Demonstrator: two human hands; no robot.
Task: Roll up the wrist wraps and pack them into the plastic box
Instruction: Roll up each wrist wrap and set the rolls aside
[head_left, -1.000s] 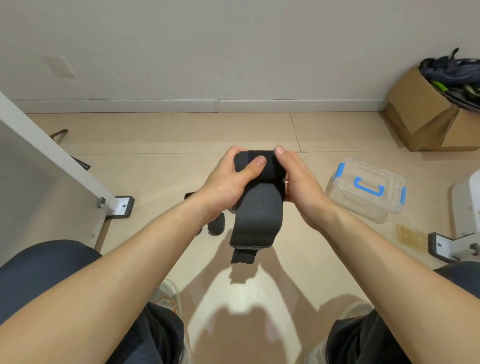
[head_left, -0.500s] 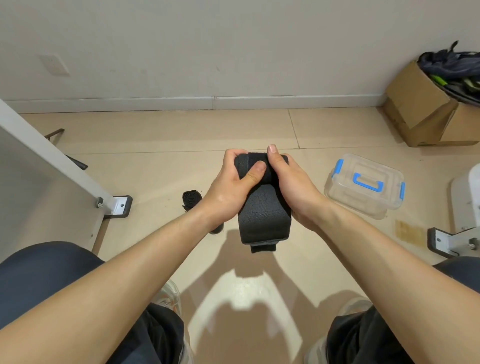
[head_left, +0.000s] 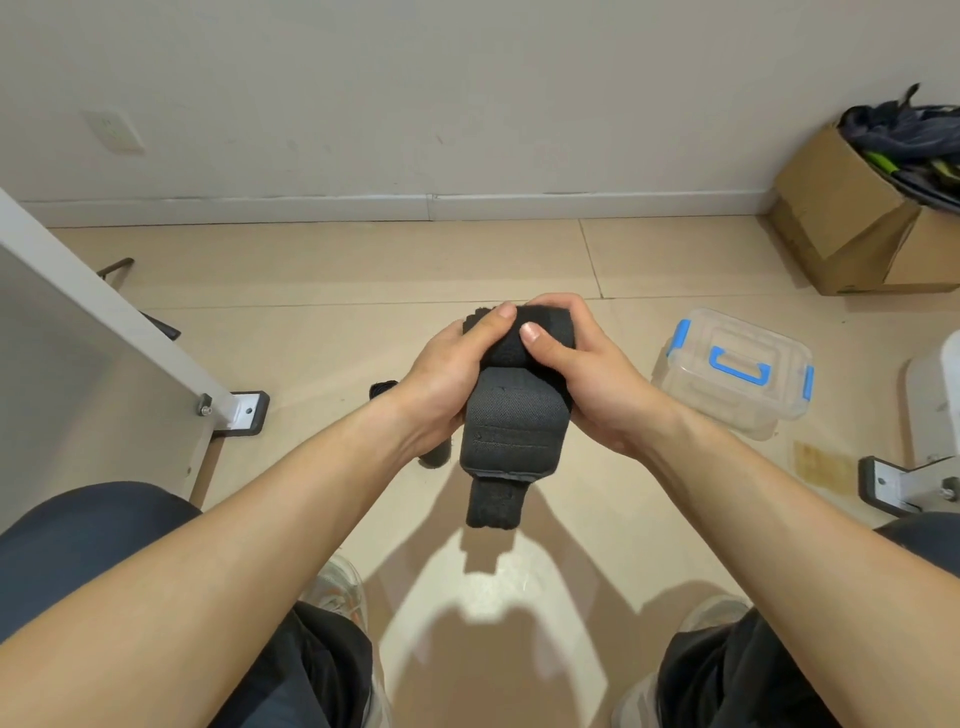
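My left hand (head_left: 447, 376) and right hand (head_left: 589, 387) both clasp the black wrist wrap (head_left: 511, 423) between them. My thumbs press on its rolled top and its loose tail hangs below. The plastic box (head_left: 737, 374) sits on the floor (head_left: 322, 338), off to my right.

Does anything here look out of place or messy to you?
Nothing spilled or damaged. A black roll lies loose on the floor behind the left hand, and the plastic box has its lid on.
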